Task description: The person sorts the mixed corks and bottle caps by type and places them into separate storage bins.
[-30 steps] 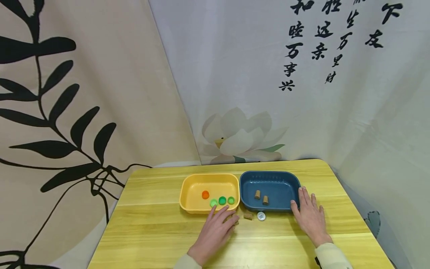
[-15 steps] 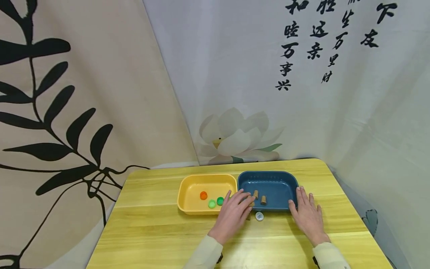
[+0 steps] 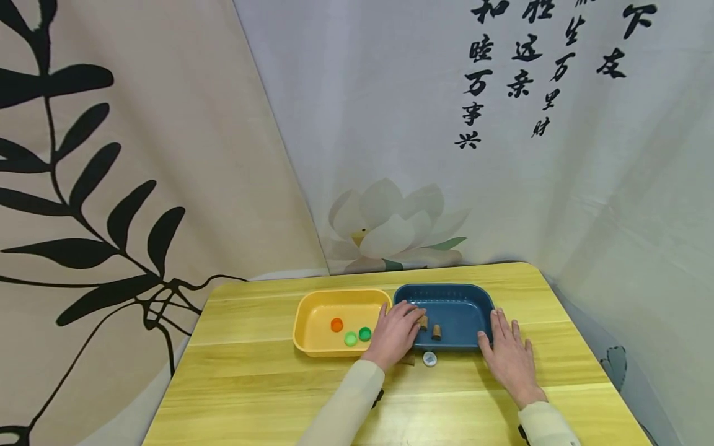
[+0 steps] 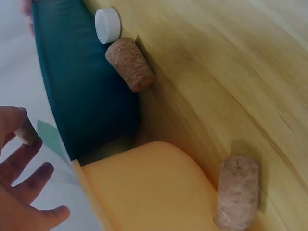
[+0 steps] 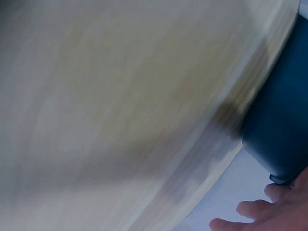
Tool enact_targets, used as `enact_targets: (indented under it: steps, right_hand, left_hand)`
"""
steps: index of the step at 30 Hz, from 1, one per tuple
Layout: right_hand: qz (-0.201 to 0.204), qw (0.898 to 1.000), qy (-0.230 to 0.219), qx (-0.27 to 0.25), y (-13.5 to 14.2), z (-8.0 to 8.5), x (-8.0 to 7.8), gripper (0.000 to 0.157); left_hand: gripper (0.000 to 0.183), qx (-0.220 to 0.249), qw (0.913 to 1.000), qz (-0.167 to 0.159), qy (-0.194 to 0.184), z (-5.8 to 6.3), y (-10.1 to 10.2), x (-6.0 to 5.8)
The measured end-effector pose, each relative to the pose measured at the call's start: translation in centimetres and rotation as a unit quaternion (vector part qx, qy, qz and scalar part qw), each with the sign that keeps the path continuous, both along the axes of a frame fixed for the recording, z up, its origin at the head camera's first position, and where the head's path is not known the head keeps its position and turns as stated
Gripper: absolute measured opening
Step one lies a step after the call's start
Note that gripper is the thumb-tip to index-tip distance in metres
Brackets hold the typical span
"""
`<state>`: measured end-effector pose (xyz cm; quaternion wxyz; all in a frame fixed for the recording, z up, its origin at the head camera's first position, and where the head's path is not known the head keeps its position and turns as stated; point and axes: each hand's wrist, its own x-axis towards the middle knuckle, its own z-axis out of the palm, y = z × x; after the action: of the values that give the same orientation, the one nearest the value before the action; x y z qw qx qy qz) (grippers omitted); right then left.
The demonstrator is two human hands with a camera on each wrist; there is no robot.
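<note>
My left hand point(image 3: 393, 334) is over the left end of the blue tray point(image 3: 468, 310). It pinches a cork point(image 4: 28, 132) between thumb and finger, as the left wrist view shows. Inside the tray are two more corks, one point(image 3: 437, 332) lying in plain sight and another point(image 3: 423, 323) partly behind my fingers. With fingers extended, my right hand point(image 3: 510, 365) rests against the tray's right rim. On the table before the trays lie a cork point(image 4: 130, 64) beside a white bottle cap point(image 4: 108, 25), and a further cork point(image 4: 237, 192) by the yellow tray point(image 4: 154, 187).
To the left, touching the blue tray, the yellow tray holds an orange cap point(image 3: 337, 324), a light green cap point(image 3: 350, 339) and a darker green cap point(image 3: 365, 334). The wooden table point(image 3: 251, 384) ends at a printed curtain point(image 3: 223, 155) behind.
My left hand has moved right and away from me, from the table before the yellow tray to over the blue tray, carrying a cork. The right hand has stayed at the rim.
</note>
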<state>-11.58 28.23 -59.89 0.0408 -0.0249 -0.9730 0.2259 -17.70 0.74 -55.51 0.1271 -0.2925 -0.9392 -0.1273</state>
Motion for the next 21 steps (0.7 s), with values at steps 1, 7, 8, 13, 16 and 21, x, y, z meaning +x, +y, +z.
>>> enact_targets:
  steps: [1, 7, 8, 13, 16, 21]
  right_hand:
    - [0.0, 1.0, 0.001, 0.001, 0.0, 0.0, 0.0, 0.074]
    - [-0.002, 1.0, 0.007, 0.001, 0.0, -0.3, -0.1, 0.073]
    - [-0.002, 1.0, 0.008, 0.001, 0.0, -0.3, -0.1, 0.073]
    - [-0.001, 1.0, 0.014, -0.001, -0.1, -0.3, -0.1, 0.073]
    - [-0.003, 1.0, 0.015, -0.003, -0.2, -0.3, -0.1, 0.073]
    - [-0.004, 1.0, 0.007, -0.006, -0.2, 0.0, 0.0, 0.073]
  left_hand:
    - [0.03, -0.003, 1.0, 0.003, -0.001, -0.1, 0.2, -0.2]
    - [0.029, -0.024, 0.9991, 0.03, 0.016, -1.1, 1.0, -0.8]
    - [0.03, -0.026, 0.9989, 0.035, 0.016, -1.2, 1.0, -0.8]
    - [0.044, -0.027, 0.9977, 0.062, -0.009, -1.7, 0.9, -0.4]
    - [0.052, -0.025, 0.9971, 0.068, -0.022, -1.7, 0.5, 0.0]
    - [0.059, -0.013, 0.998, 0.058, -0.02, -1.5, -0.2, 0.9]
